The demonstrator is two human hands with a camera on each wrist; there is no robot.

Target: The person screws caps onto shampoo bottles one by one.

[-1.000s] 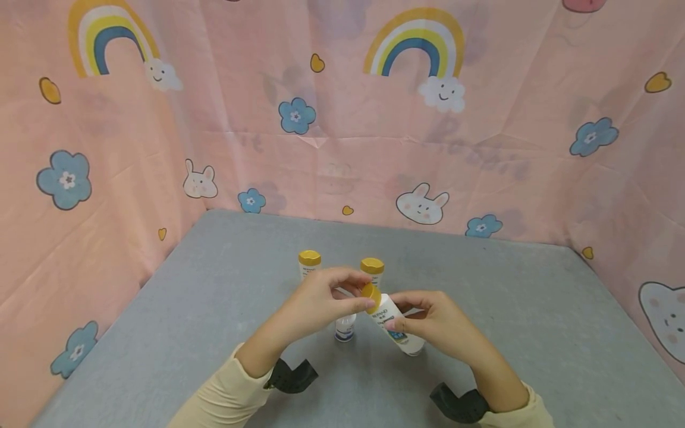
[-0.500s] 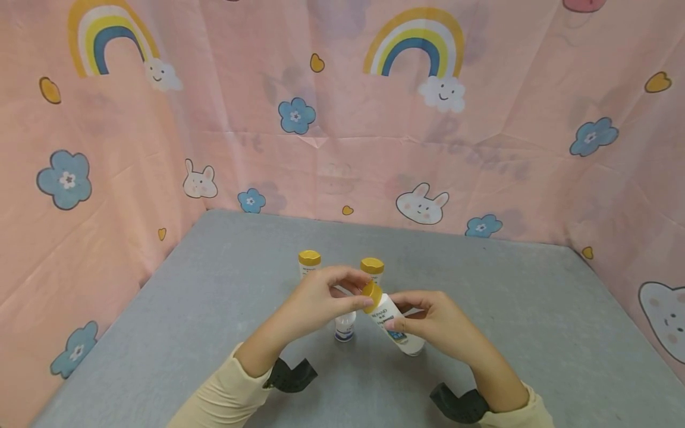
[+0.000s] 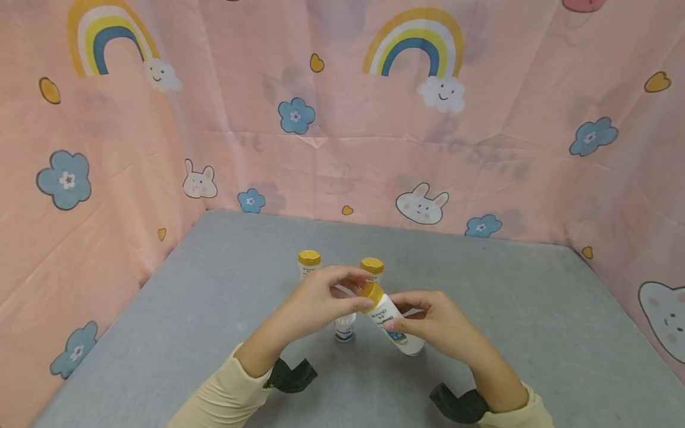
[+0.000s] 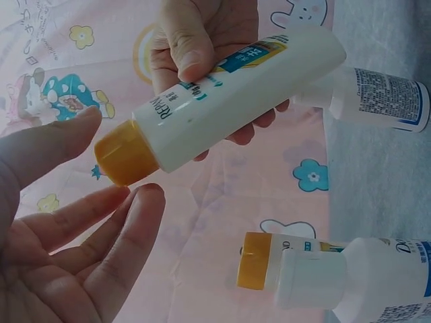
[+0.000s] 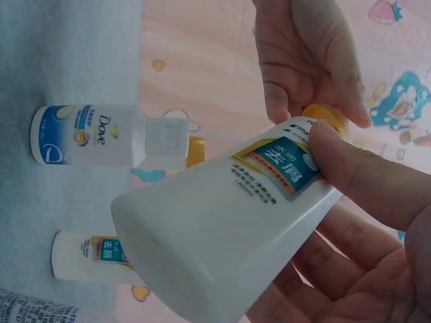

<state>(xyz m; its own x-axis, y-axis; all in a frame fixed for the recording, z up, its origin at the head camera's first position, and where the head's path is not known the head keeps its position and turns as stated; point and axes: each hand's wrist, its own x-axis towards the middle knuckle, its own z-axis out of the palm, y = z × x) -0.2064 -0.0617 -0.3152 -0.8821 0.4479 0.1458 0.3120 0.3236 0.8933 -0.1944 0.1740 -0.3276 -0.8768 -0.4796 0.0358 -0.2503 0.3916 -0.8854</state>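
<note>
A white shampoo bottle (image 3: 393, 321) with a yellow cap (image 3: 373, 295) is held tilted above the table, cap toward the upper left. My right hand (image 3: 436, 321) grips its body, thumb on the label and fingers behind, as the right wrist view shows. My left hand (image 3: 321, 300) has its thumb and fingertips around the cap. In the left wrist view the thumb tip is close above the cap (image 4: 126, 155) and the fingertips are at its underside. The bottle's wide white base (image 5: 182, 262) faces the right wrist camera.
Two yellow-capped bottles stand behind the hands, one left (image 3: 309, 261) and one right (image 3: 372, 267). A white-capped Dove bottle (image 5: 87, 134) stands near them. Another white bottle (image 4: 387, 101) with dense print shows in the left wrist view. Pink printed cloth (image 3: 342, 148) walls the grey table (image 3: 241, 255).
The yellow cap has turned slightly and now sits more in line with the bottle. Both hands and the bottle have stayed almost in place.
</note>
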